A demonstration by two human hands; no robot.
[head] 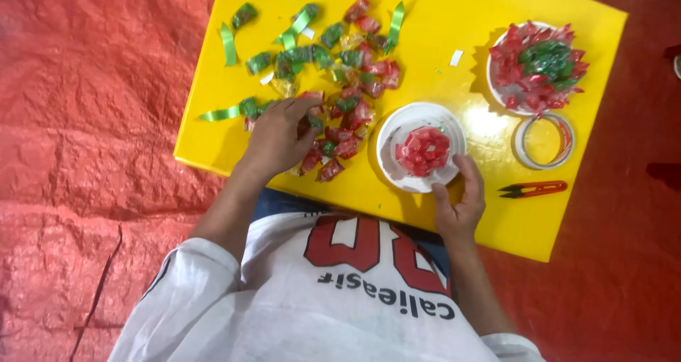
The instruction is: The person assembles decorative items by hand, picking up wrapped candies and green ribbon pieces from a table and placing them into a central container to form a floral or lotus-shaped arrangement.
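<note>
Left hand (280, 134) curled on candy pile (340, 85) near middle of yellow tabletop (440, 21) – fingers pinch one wrapped piece. Right hand (461, 199) grips rim of small white bowl (418, 146) by near edge; only few red candies inside. Far bowl (535, 64) at right corner heaped full. Much pile unsorted – green ribbon bits (228, 43) scattered. Tape ring (543, 141), red snips (533, 189) lie untouched.

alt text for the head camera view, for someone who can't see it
Seen from above, a person's left hand picks at a pile of red and green wrapped candies on a yellow board, while the right hand steadies a white bowl of red candies.
</note>
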